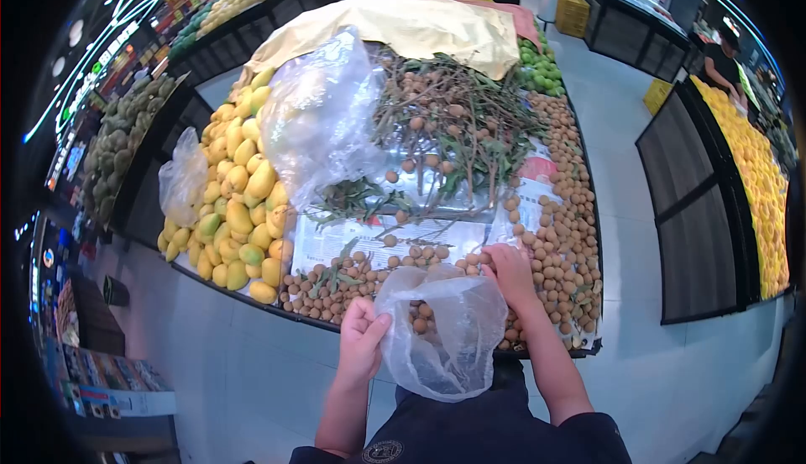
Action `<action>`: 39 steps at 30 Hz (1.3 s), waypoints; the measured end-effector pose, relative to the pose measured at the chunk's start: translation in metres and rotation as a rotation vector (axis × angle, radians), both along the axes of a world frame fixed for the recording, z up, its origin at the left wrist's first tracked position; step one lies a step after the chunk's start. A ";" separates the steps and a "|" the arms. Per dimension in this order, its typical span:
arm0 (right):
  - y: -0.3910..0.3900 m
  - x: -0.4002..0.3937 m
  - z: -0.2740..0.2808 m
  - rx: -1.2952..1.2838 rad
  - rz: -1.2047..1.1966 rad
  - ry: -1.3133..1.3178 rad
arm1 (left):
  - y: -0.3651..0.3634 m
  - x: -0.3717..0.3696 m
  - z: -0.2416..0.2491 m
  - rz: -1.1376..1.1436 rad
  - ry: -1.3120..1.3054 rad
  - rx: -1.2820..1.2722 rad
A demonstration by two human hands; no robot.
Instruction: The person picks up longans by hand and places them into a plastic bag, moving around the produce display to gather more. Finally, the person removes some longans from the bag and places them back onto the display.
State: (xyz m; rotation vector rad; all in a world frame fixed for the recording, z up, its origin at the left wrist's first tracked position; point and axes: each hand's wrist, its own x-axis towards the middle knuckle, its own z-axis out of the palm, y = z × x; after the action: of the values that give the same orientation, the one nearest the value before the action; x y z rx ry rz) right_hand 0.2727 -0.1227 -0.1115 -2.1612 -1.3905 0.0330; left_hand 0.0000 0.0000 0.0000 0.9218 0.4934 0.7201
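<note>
A clear plastic bag (441,338) hangs in front of me with its mouth spread. My left hand (363,334) pinches the bag's left edge between thumb and fingers. At the bag's upper right, my right hand (510,272) has its fingers bent inward among brown longans (558,250). Longans lie right at its fingertips, but what sits between them is hidden. Several longans show inside or through the bag. More loose longans (336,283) are strewn along the front of the stand, over a printed sheet (361,241). Longan branches with leaves (453,120) are piled behind.
Yellow mangoes (239,204) are heaped on the left, beside a large crumpled plastic sheet (319,111). A cream cloth (386,23) covers the back, near green fruit (541,69). Across the right aisle, a person (724,65) stands by a stand of yellow-orange fruit (747,187).
</note>
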 end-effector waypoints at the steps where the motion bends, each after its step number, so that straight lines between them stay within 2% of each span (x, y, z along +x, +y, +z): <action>1: -0.005 0.002 -0.002 0.005 -0.025 0.003 | -0.007 0.004 0.003 -0.025 0.014 -0.042; 7: 0.009 -0.002 0.013 -0.039 0.020 0.026 | 0.002 0.000 0.006 -0.053 0.004 -0.051; 12: 0.008 0.002 0.015 0.206 0.041 0.177 | -0.001 -0.001 0.005 -0.062 0.001 -0.066; 19: 0.011 0.003 0.018 0.315 -0.032 0.335 | 0.001 -0.003 0.002 -0.039 -0.016 -0.076; 21: 0.009 0.000 0.024 0.413 -0.146 0.911 | 0.002 -0.003 0.001 -0.034 -0.008 -0.063; 22: 0.007 0.001 0.027 0.399 -0.154 0.907 | 0.002 -0.003 0.001 -0.035 -0.010 -0.078; 24: 0.004 -0.001 0.042 0.667 -0.058 0.968 | 0.002 -0.002 0.005 -0.037 -0.020 -0.079; 25: 0.002 -0.005 0.059 0.652 -0.074 0.966 | 0.002 -0.002 0.004 -0.042 -0.019 -0.099; 28: -0.010 -0.031 0.123 0.806 0.303 0.883 | 0.003 -0.001 0.001 -0.045 -0.029 -0.081; 30: -0.015 -0.050 0.158 0.680 0.535 0.776 | 0.003 -0.001 -0.002 -0.052 -0.029 -0.082; 32: -0.010 -0.055 0.187 0.328 0.728 0.356 | 0.004 0.000 -0.003 -0.061 -0.035 -0.075; 33: -0.004 -0.064 0.193 0.327 0.719 0.355 | 0.005 0.000 -0.001 -0.058 -0.036 -0.078; 35: 0.007 -0.082 0.200 0.038 0.715 0.124 | 0.005 -0.001 0.001 -0.064 -0.037 -0.082; 39: 0.004 -0.082 0.185 0.130 0.693 0.150 | 0.006 -0.002 0.008 -0.041 -0.038 -0.105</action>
State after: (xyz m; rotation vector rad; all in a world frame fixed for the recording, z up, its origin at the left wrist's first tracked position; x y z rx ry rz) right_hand 0.1912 -0.1184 0.0736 -1.4516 -1.9162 0.3459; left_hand -0.0019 0.0062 0.0079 0.8167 0.4724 0.6671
